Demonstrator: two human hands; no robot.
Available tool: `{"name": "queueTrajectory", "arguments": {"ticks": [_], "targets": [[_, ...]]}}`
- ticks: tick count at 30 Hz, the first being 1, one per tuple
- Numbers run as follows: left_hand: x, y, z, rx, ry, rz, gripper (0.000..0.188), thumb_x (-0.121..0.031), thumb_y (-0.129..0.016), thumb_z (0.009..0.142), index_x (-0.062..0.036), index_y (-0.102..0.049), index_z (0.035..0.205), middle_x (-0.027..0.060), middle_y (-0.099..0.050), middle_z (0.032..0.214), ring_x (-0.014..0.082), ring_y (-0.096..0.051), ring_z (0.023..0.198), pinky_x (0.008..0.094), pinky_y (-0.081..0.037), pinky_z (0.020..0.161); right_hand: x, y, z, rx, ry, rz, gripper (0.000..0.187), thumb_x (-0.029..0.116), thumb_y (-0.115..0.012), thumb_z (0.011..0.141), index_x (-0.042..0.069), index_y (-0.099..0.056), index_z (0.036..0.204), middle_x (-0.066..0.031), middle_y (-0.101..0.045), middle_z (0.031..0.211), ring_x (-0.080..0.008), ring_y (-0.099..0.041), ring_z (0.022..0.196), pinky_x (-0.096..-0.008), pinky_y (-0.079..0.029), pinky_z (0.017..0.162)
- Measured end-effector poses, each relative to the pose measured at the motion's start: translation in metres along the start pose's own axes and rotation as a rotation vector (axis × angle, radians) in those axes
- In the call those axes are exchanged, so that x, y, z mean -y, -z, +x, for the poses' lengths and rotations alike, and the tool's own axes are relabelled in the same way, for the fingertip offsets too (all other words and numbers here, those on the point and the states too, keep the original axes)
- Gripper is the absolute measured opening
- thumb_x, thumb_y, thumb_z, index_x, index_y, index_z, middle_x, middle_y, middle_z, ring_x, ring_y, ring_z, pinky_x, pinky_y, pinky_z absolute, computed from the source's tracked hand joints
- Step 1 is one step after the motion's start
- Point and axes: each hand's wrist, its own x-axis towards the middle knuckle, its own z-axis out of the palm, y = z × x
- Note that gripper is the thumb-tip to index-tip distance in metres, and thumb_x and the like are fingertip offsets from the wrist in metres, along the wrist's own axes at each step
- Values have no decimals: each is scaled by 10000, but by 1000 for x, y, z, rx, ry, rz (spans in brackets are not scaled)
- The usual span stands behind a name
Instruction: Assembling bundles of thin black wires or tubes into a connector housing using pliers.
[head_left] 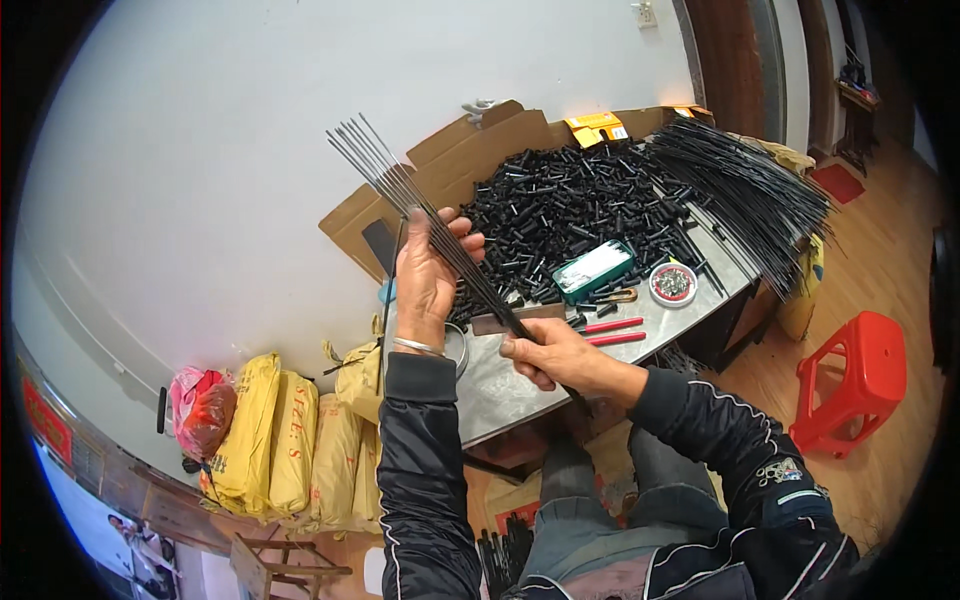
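Observation:
A bundle of thin dark metal rods (385, 175) slants over the near left part of the table (505, 400), its upper tips fanned slightly apart. Lower down, my right hand (565, 358) is closed round the bundle. My left hand (432, 275), with a metal bangle at the wrist, holds it higher up, the rods passing between thumb and curled fingers. Beyond my hands lies a big heap of short black cylindrical parts (570, 205). A tool with red handles (612, 332), a green box (597, 270) and a round tub of small metal pieces (673, 285) lie right of my hands.
Cardboard (480, 140) stands around the heap's back edge. Many long dark rods (745, 195) overhang the table's right end. A red stool (855, 385) stands on the floor at right. Stuffed yellow sacks (290, 440) and a pink bag (203, 410) line the wall at left.

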Motion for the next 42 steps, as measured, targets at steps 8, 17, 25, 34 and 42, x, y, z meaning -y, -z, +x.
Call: {"name": "queueTrajectory", "arguments": {"ticks": [8, 17, 25, 34, 42], "targets": [[42, -57, -49, 48, 211, 40, 539, -496, -421, 974, 9, -499, 1148, 182, -630, 1066, 294, -656, 928, 419, -554, 804, 16, 15, -34, -204, 119, -190, 210, 241, -548, 967, 68, -494, 860, 36, -449, 607, -46, -400, 455, -208, -318, 395], [33, -31, -26, 104, 263, -186, 364, -274, -515, 978, -6, -527, 1223, 118, -655, 1007, 269, -675, 852, 423, -580, 747, -17, -1, -85, -101, -49, -215, 229, 239, -470, 984, 32, -533, 911, -19, -540, 649, -115, -538, 586, -284, -442, 536], [24, -23, -66, 58, 300, -72, 394, -117, -520, 962, -43, -447, 1342, 105, -637, 1078, 275, -657, 941, 452, -562, 813, -46, 92, -46, -530, 414, -1281, 256, 250, -710, 769, 59, -654, 930, -102, -603, 857, -320, -561, 893, -442, -447, 725], [7, -1, -108, 55, 360, 34, 325, -133, -545, 953, 12, -510, 1241, 130, -655, 1026, 289, -661, 949, 424, -567, 816, -71, 112, -33, -547, 182, -1684, 337, 160, -735, 697, 102, -618, 1008, -59, -590, 1004, -264, -524, 983, -408, -366, 830], [0, -17, -128, 173, 404, 85, 285, -155, -573, 941, 30, -555, 1157, 147, -667, 958, 297, -675, 866, 426, -552, 811, -7, 34, 31, 118, 612, -656, 648, 197, -704, 760, 35, -456, 1335, -194, -566, 1207, -307, -542, 1140, -372, -422, 967]]}}
